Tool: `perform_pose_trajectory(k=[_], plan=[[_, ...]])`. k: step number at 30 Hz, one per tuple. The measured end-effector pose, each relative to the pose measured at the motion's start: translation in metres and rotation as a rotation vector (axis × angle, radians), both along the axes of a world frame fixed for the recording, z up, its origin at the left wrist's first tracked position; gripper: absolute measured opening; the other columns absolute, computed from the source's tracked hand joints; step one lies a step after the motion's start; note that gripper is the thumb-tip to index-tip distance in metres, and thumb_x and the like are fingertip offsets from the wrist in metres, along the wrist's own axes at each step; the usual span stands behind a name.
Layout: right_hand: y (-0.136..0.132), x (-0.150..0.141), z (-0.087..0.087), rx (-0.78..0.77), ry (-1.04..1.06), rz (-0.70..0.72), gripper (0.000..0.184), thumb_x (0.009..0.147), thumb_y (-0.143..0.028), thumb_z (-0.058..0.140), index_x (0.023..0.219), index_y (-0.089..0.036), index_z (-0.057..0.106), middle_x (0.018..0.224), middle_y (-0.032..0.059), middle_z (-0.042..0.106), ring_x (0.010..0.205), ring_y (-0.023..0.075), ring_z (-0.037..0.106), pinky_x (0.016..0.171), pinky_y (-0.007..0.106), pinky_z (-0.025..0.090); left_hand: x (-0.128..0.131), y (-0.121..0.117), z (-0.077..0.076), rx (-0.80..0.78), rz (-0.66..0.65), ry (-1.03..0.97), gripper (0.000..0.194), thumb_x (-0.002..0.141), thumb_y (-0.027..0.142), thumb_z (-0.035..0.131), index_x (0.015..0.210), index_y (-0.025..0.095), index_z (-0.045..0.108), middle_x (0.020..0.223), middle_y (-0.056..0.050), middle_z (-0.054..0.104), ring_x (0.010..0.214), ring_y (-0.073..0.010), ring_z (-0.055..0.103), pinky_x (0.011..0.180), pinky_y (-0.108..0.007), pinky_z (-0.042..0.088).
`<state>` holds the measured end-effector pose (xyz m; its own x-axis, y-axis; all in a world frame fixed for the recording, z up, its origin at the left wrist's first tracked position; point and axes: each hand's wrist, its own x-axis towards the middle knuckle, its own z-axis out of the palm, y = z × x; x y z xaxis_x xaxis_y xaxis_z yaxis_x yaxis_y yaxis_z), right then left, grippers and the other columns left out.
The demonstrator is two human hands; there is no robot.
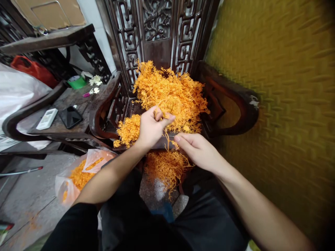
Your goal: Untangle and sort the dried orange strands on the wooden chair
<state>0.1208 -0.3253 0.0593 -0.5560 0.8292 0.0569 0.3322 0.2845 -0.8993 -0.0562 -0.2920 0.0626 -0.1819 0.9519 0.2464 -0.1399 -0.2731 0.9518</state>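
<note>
My left hand is closed on a thin, branching orange sprig, part of which trails below the fingers. Just to the right and lower, my right hand pinches the sprig's lower end between thumb and forefinger. Behind both hands a big heap of the same orange frilly strands covers the seat of a dark carved wooden chair. A smaller orange pile lies left of my left hand. Under my hands, between my knees, sits a bunch of thinner orange stems.
A plastic bag with orange bits stands on the floor at left. On the wooden side table are a white remote, a black phone, green tape and small white flowers. A yellow textured panel rises at right.
</note>
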Motion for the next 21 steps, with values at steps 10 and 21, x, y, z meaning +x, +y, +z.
perform_pose_trajectory(k=[10,21], plan=[[0.015,0.024,-0.02,-0.598,0.634,-0.035,0.034,0.096,-0.048,0.065,0.083,-0.02,0.05,0.066,-0.0051,0.044,0.05,0.0071,0.031,0.042,0.019,0.024,-0.026,0.015,-0.012,-0.097,-0.093,0.0,0.054,0.065,0.019,0.086,0.066,0.022,0.032,0.062,0.005,0.048,0.066,-0.0108,0.057,0.055,-0.023,0.039],[0.084,0.019,-0.063,-0.961,0.923,-0.39,0.021,0.086,-0.009,0.053,0.104,-0.015,0.062,0.069,0.0011,0.056,0.053,0.0097,0.052,0.038,0.014,0.043,-0.014,0.023,-0.024,-0.172,-0.168,0.054,0.039,0.064,0.003,0.069,0.063,0.021,0.035,0.054,0.009,0.041,0.048,-0.0066,0.049,0.049,-0.023,0.037]])
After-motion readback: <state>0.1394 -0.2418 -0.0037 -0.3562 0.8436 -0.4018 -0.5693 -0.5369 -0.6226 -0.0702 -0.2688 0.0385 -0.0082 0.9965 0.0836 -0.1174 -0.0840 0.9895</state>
